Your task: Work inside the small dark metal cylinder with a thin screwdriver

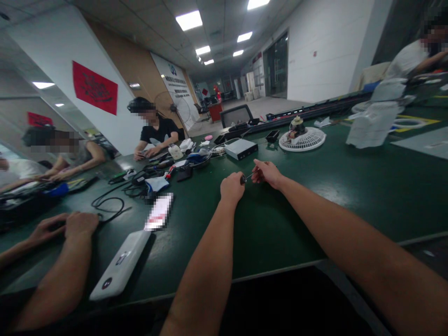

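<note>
Over the green table, my left hand [232, 187] is closed around the dark handle of a screwdriver [243, 179]. Its thin metal shaft points right, toward my right hand [268, 173]. The fingers of that hand are curled in a pinch at the far end of the shaft; whatever small thing they hold is hidden. Just beyond both hands lies a grey metal box [241, 148] with cables behind it. A white round fan grille with a motor [301, 139] rests to the right of the box.
A white power strip-like case [121, 266] and a lit phone [159, 212] lie left of my arms. Cables [112, 205] and a blue-white cloth [157, 184] clutter the left. Another person's hands [70, 226] rest nearby. A plastic-wrapped item [373, 123] stands right.
</note>
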Demonstrator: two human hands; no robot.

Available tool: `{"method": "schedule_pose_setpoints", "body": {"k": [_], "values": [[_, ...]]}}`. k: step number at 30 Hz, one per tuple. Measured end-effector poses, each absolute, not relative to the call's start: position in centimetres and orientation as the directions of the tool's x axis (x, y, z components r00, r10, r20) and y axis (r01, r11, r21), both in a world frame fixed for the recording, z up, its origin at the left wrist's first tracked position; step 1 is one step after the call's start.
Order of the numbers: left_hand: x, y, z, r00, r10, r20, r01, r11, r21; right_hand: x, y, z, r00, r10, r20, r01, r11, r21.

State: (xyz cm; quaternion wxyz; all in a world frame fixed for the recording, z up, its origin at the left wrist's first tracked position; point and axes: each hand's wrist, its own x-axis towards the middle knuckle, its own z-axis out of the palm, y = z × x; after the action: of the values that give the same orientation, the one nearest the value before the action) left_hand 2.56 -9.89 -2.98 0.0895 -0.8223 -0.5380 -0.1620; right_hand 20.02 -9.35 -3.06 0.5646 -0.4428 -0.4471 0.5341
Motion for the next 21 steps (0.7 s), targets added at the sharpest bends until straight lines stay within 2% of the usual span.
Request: {"method": "schedule_pose_setpoints", "body": {"k": [4,9,14,18,21], "values": [[2.63,-9.88,-2.96,0.387,0.855,0.344,0.911,-0.413,0.0,20.09,-9.15,-3.19,0.131,0.982,0.134,-0.15,0.153,-0.977],[2.56,-9.92,-2.89,0.355,0.862,0.361,0.921,-0.388,0.022,20.28,-9.14,-3.26,-0.008,0.998,0.058,-0.207,0.056,-0.977],[2.68,-9.85,-2.9,0.382,0.86,0.339,0.911,-0.413,0.02,20.26,-9.05,-3.46,0.083,0.982,0.167,-0.148,0.178,-0.973],[2.58,-9.8,-2.85,0.344,0.87,0.354,0.924,-0.381,0.04,20.34,-9.1,-3.45,-0.013,0.995,0.096,-0.194,0.092,-0.977],[2.6,-9.87,-2.8,0.371,0.866,0.335,0.915,-0.402,0.025,20.33,-9.12,-3.34,0.032,0.992,0.12,-0.13,0.123,-0.984]]}}
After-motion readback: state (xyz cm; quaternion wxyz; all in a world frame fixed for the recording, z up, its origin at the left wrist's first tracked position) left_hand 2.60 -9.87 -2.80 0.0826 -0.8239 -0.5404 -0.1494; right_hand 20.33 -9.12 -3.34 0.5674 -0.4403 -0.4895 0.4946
